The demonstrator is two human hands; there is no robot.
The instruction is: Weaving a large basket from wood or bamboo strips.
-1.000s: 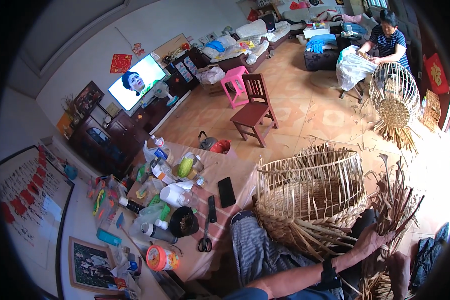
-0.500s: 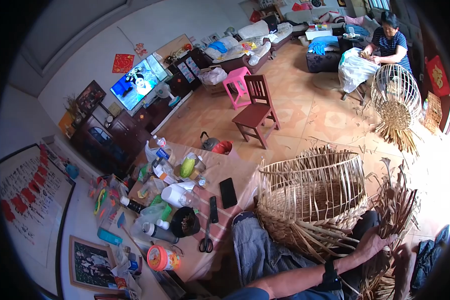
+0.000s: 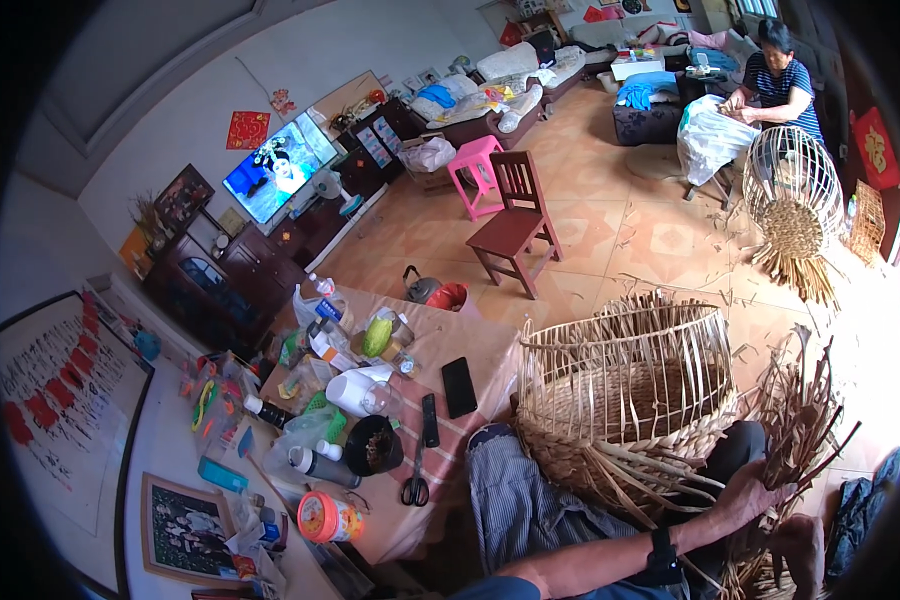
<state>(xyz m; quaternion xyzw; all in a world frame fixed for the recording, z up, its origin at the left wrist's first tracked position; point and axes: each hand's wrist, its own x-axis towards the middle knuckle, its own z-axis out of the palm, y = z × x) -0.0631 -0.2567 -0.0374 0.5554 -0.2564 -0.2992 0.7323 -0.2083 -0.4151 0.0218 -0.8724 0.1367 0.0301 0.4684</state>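
Note:
A bundle of dry brown plant stalks [image 3: 795, 425] stands upright at the right. My left hand [image 3: 755, 490], a dark band on its wrist, is closed around the bundle's lower part. Close below it is my right hand [image 3: 800, 545], near the lower stalks; its fingers are shadowed and hard to make out. A partly woven basket [image 3: 630, 400] rests tilted by my lap, left of the bundle. Its lower wall is tightly braided, its upper ribs stand open, and loose strands trail from its near side toward my left forearm.
Left of my lap, a cluttered table [image 3: 490, 370] carries a phone [image 3: 458, 387], scissors [image 3: 415, 485], a dark bowl [image 3: 373, 445] and an orange-lidded tub [image 3: 328, 517]. A wooden chair [image 3: 515, 235] stands ahead. At far right a person [image 3: 775, 90] sits behind another unfinished basket [image 3: 795, 190].
The stalks in my left hand have shifted, and a few thin dark ones now stick out to the right. My right hand has moved slightly lower. The basket stays in place.

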